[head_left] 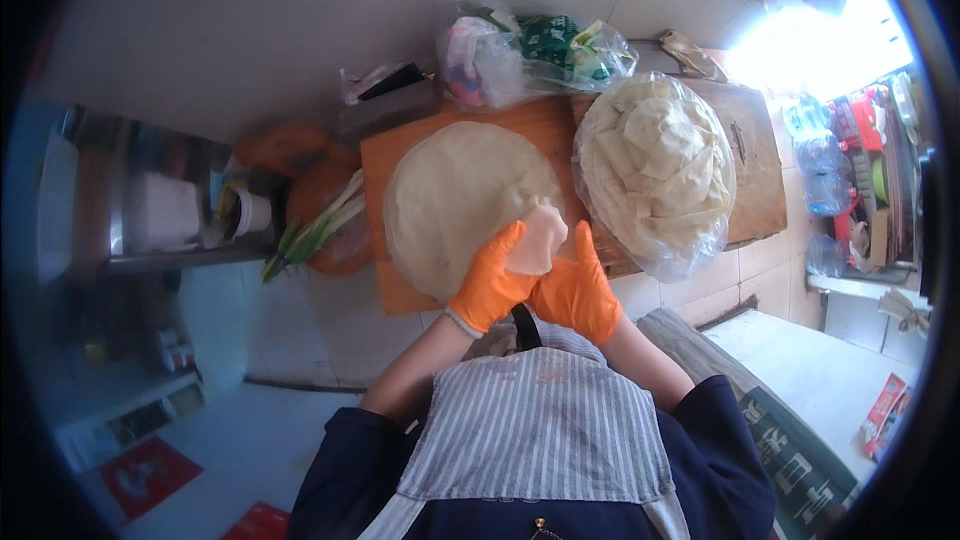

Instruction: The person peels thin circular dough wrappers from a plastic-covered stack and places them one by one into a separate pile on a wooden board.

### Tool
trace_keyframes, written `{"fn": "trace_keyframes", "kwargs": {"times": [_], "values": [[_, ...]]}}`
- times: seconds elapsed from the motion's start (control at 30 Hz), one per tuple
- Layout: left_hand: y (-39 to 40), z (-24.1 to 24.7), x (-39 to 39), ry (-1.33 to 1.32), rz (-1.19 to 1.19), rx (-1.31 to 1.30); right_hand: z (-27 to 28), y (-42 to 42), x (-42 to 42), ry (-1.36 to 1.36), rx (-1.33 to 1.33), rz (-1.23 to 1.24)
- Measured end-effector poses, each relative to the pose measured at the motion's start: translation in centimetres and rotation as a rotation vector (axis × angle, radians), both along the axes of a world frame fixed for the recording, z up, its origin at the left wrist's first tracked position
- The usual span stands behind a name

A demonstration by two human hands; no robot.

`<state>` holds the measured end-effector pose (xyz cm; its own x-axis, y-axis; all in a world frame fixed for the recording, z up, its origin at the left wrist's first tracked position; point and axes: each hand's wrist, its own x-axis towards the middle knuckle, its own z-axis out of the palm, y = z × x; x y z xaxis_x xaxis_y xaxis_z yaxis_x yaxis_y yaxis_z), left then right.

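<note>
Both my hands wear orange gloves and meet in front of the apron, over the near edge of a board. A thin, pale piece (538, 240), which looks like dough, stands up from my left hand (491, 289), held at its lower part. My right hand (579, 300) is against the left, its thumb raised and apart from the piece; its fingers are partly hidden. Behind them a wide round of pale dough (457, 195) lies flat on a wooden board (375, 165). Its surface is rumpled beside the piece; whether the two are joined is unclear.
To the right, folded dough sheets (660, 150) are heaped on clear plastic. Plastic bags with green vegetables (570, 49) stand against the wall. Green onions (315, 229) lie at left near a white tub (251, 211). Several large water bottles (821, 157) stand far right.
</note>
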<state>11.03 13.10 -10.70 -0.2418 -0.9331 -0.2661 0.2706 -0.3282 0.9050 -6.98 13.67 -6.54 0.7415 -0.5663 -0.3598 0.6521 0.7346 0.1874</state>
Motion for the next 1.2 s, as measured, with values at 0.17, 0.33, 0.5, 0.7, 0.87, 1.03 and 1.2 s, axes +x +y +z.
{"fn": "trace_keyframes", "kwargs": {"times": [0.17,0.33,0.5,0.7,0.87,1.03,1.2], "values": [[3.5,5.4,3.1,0.123,0.049,-0.003,-2.8,-1.5,-0.9,-0.091,0.217,-0.273],[4.9,5.4,9.3,-0.927,0.039,-0.604,4.8,-4.4,-0.7,0.451,-0.075,-0.015],[-1.8,3.3,14.2,-1.123,0.093,-0.452,-1.2,-11.7,1.1,0.534,-0.172,-0.108],[-3.6,5.1,16.4,-1.296,0.423,-0.599,2.3,-15.3,6.0,0.889,-0.550,-0.205],[1.8,-5.7,16.5,-1.358,0.448,-0.539,-3.1,-11.9,4.8,1.308,-0.649,0.076],[5.6,-12.7,11.6,-0.015,0.575,0.522,-16.3,-7.7,2.1,1.476,-0.473,0.242],[7.3,-13.5,10.9,0.044,0.496,0.657,-15.6,-5.0,1.2,1.589,-0.500,0.335]]}}
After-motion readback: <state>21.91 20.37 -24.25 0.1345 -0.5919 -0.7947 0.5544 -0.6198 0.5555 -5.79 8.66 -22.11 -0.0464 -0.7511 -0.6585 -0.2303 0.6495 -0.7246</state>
